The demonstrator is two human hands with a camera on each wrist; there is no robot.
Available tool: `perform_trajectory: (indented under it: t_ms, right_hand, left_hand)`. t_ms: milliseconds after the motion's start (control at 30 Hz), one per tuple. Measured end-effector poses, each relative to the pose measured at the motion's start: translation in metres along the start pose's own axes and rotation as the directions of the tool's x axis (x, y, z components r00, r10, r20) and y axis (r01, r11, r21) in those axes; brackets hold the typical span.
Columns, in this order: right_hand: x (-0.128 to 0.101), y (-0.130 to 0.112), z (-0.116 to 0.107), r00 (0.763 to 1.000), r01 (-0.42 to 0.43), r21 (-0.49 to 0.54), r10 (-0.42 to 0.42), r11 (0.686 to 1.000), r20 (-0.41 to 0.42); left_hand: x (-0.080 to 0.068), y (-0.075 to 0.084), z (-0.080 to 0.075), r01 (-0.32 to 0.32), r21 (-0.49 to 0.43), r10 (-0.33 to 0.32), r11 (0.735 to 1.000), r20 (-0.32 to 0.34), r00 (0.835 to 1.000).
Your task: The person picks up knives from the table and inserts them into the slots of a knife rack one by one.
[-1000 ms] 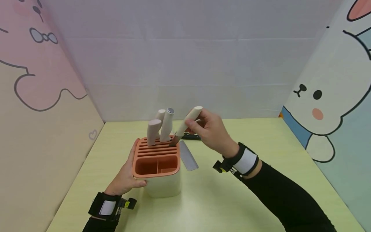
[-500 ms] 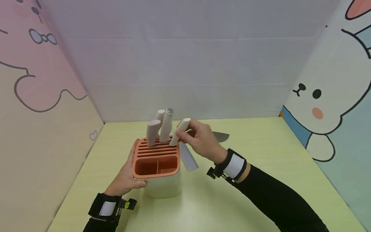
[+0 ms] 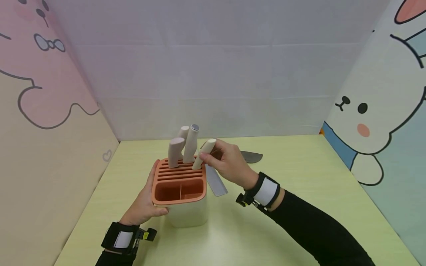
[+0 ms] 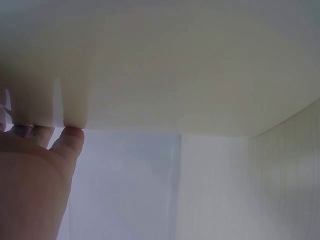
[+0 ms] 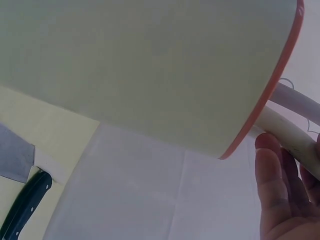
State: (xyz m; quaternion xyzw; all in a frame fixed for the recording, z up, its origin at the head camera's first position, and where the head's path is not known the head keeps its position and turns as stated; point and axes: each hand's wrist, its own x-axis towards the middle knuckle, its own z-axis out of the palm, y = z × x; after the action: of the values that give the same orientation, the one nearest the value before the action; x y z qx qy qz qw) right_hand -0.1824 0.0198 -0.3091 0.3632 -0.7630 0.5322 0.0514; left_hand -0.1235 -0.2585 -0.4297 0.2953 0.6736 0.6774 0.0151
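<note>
My left hand (image 3: 144,205) holds the left side of a cream knife block (image 3: 188,218), thumb at the front. In the left wrist view, its fingertips (image 4: 74,133) press against the block's pale wall. My right hand (image 3: 231,162) pinches the white handle of a knife (image 3: 205,150), which leans right from a slot near the right side of the orange slotted top (image 3: 181,176); its blade is hidden. The right wrist view has the fingers (image 5: 270,170) around that handle beside the rim. Several white handles (image 3: 191,144) stand upright in the back slots.
A wide metal blade (image 3: 217,181) lies on the table right of the block. Behind my right hand lies a knife with a grey blade (image 3: 252,156); its black handle (image 5: 27,205) appears in the right wrist view. Printed walls surround the table (image 3: 299,214).
My right hand has moved left and down, and the knife's blade has gone into the slot, leaving only the handle above the top. The left hand and block have stayed put.
</note>
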Motion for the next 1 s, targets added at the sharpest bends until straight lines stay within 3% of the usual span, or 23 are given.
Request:
perform_trajectory:
  t_ms: [133, 400, 533, 800, 933, 1000]
  right_hand:
    - [-0.003, -0.015, -0.002, 1.0, 0.003, 0.001, -0.003, 1.0, 0.007]
    - [-0.004, 0.025, 0.0, 0.998, -0.002, 0.008, 0.002, 1.0, 0.057]
    - [-0.009, 0.034, -0.01, 0.992, -0.053, 0.088, 0.043, 0.995, 0.115]
    - [-0.017, 0.073, -0.039, 0.995, -0.088, 0.201, 0.076, 0.976, 0.069]
    - [-0.017, 0.092, -0.046, 0.985, -0.173, 0.258, 0.164, 0.951, 0.055]
    - [-0.018, 0.097, -0.048, 0.972, -0.234, 0.277, 0.218, 0.932, 0.088]
  left_hand:
    - [-0.002, -0.002, 0.0, 0.003, -0.001, -0.003, 1.0, -0.005, 1.0]
    - [-0.005, -0.005, 0.0, -0.014, -0.005, 0.014, 1.0, -0.004, 1.0]
    - [-0.007, -0.007, 0.001, -0.013, 0.0, 0.013, 1.0, -0.007, 1.0]
    - [-0.008, -0.005, 0.004, -0.024, 0.002, 0.024, 1.0, -0.008, 1.0]
    - [-0.008, -0.006, 0.004, -0.035, -0.003, 0.035, 0.999, -0.004, 0.999]
    - [-0.008, -0.008, 0.005, -0.031, -0.004, 0.031, 1.0, -0.005, 1.0]
